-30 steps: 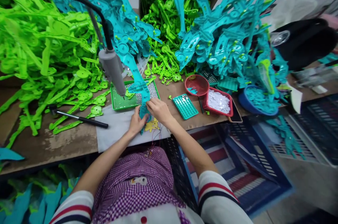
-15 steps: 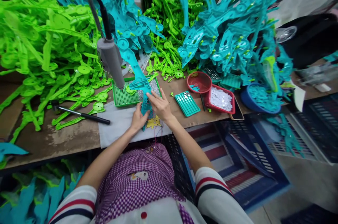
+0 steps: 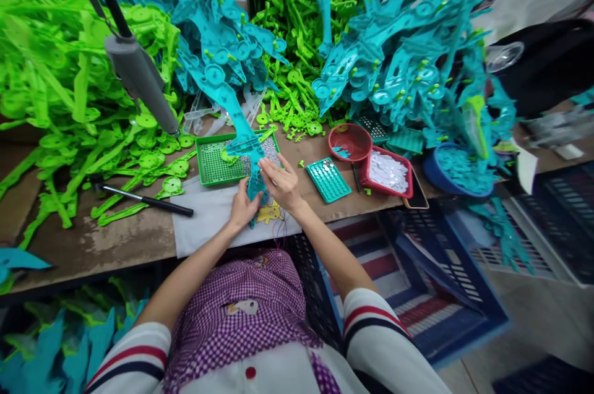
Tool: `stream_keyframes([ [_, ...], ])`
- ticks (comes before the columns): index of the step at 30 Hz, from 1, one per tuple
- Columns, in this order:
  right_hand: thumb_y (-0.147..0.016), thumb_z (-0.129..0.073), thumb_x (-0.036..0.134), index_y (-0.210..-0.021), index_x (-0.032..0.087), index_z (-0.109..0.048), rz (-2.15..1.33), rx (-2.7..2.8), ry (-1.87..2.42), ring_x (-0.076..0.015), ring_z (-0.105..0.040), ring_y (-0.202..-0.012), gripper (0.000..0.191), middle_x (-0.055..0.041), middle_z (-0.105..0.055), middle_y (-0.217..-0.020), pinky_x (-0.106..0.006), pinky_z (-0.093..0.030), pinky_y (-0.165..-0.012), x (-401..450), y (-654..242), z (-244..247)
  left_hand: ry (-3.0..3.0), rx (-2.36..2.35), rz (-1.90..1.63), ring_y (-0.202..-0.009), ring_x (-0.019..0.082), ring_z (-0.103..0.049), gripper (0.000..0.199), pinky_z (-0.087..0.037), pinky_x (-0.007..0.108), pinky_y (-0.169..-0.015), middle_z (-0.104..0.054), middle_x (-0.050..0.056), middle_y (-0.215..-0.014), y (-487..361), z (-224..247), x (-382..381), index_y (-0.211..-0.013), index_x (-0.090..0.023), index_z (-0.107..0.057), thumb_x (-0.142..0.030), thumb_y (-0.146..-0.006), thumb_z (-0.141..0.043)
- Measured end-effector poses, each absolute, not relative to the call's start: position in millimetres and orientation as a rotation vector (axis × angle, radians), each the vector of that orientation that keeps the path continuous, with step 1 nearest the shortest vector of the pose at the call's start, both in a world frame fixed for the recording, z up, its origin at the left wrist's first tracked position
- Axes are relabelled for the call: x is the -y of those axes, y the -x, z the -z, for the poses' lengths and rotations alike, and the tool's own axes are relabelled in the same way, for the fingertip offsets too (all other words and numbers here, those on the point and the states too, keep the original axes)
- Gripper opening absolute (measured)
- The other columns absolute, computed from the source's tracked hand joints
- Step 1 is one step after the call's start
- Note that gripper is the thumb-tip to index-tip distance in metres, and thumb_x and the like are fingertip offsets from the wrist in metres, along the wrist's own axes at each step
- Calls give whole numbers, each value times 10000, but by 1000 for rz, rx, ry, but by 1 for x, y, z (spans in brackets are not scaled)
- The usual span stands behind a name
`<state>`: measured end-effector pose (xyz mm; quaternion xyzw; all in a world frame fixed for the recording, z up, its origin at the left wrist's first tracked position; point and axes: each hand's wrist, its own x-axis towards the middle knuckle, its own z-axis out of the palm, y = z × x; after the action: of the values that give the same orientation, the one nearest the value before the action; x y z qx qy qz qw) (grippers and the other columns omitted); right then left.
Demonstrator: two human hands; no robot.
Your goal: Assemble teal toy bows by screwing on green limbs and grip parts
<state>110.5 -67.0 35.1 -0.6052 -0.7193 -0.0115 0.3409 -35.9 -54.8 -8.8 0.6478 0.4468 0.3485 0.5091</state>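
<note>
A long blue plastic part [image 3: 237, 119] lies slantwise over the cloth and a green tray. My left hand [image 3: 244, 205] is closed round its near end, thumb on top. Above the same part, my right hand [image 3: 281, 184] has its thumb and forefinger pinched together; whatever lies between them is too small to make out. The green tray [image 3: 198, 162] has a perforated plate on its left and many small silvery metal pieces [image 3: 271, 151] on its right. To the left hangs a grey powered screwdriver [image 3: 139, 81], tip down.
A hammer [image 3: 143, 199] lies at left. Green parts [image 3: 83, 66] and blue parts [image 3: 394, 66] are heaped behind. At right are a teal tray [image 3: 328, 181], a red bowl [image 3: 350, 141], a red box of white pieces [image 3: 388, 172] and a blue basin [image 3: 459, 170]. Crates [image 3: 417, 282] stand below.
The grey screwdriver has swung left and up, away from the blue part. My right hand's fingers have drawn together in a pinch over the part. My left hand has kept its hold.
</note>
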Motion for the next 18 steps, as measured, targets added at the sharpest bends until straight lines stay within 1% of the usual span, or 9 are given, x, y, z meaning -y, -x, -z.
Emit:
stream_keyframes([
  [3,-999,-405,201,-1267,222,-649,-8,1942,1511,-187,-657,-1202,364,-49,-725,-1223,-484,-412,-1183,65,-108,-32,-1556,-1090,-832,-427,121,-433,444,-344,245,-464,-503,-75,-571,36,9,55,-1175,-178,-502,-310,-773,-638],
  [6,-994,-398,172,-1285,205,-641,8,1962,1501,-190,-665,-1189,380,-65,-727,-1219,-477,-412,-1183,65,-111,-25,-1549,-1104,-837,-428,121,-437,444,-347,244,-462,-506,-77,-571,36,9,55,-1178,-185,-498,-316,-780,-646],
  [10,-987,-389,144,-1324,214,-612,14,2027,1561,-194,-633,-1239,410,-60,-705,-1263,-488,-346,-1220,68,-116,-23,-1576,-1109,-848,-469,127,-472,440,-384,255,-498,-579,-44,-655,36,10,54,-1177,-184,-503,-294,-777,-650],
  [12,-977,-389,125,-1389,211,-552,7,2093,1599,-200,-565,-1321,452,-64,-667,-1327,-507,-289,-1241,72,-114,-26,-1581,-1132,-846,-495,138,-491,443,-404,265,-523,-596,-30,-685,36,11,54,-1179,-181,-506,-297,-777,-651],
  [14,-971,-397,135,-1456,213,-473,-8,2155,1653,-214,-453,-1418,498,-64,-609,-1405,-537,-234,-1250,79,-108,-29,-1579,-1136,-857,-536,151,-524,430,-429,273,-557,-606,-19,-705,36,11,54,-1170,-182,-507,-308,-783,-647],
  [16,-979,-398,190,-1491,233,-422,-31,2168,1716,-233,-331,-1490,515,-56,-527,-1489,-565,-202,-1246,87,-103,-32,-1575,-1119,-870,-588,163,-561,411,-455,278,-596,-614,-14,-720,36,12,54,-1161,-190,-506,-320,-794,-636],
  [17,-985,-395,231,-1495,247,-416,-37,2141,1741,-238,-293,-1507,510,-49,-490,-1520,-568,-198,-1242,92,-102,-32,-1573,-1112,-872,-611,167,-576,407,-464,279,-613,-617,-13,-725,36,12,54,-1160,-194,-506,-328,-797,-633],
  [18,-991,-388,269,-1490,259,-423,-31,2079,1764,-240,-285,-1510,501,-45,-470,-1537,-561,-205,-1238,97,-103,-31,-1572,-1111,-870,-630,172,-587,411,-472,281,-625,-620,-13,-729,37,13,54,-1162,-197,-507,-338,-797,-634],
])
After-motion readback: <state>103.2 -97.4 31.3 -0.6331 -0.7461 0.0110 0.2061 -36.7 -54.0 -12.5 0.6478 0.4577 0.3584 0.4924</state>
